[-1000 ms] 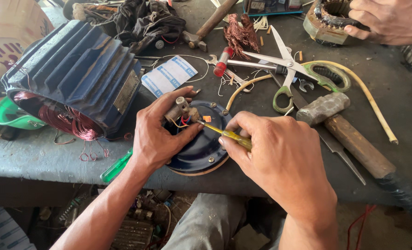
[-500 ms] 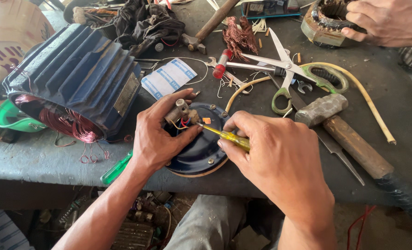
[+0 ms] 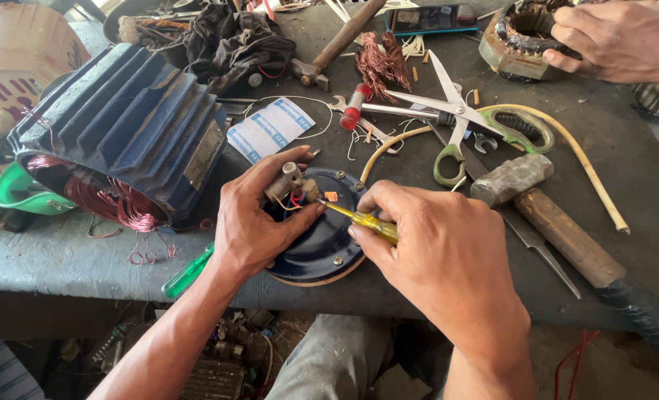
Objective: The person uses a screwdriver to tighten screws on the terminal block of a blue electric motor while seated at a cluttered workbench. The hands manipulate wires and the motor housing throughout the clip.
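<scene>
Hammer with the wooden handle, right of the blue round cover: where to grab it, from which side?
Probably the bare middle of the hammer handle, from above. It lies flat, steel head toward the scissors, butt off toward the table's near right edge. A metal blade alongside crowds its near side.

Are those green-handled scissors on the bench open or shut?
Open: the scissors lie flat with blades spread in a V.

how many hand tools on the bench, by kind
hammers: 2, a big one and a wooden-handled one
scissors: 1
screwdrivers: 3, yellow in the right hand, green, red
spanners: 1
total: 7
The left hand holds a small metal part, not a tool.
</scene>
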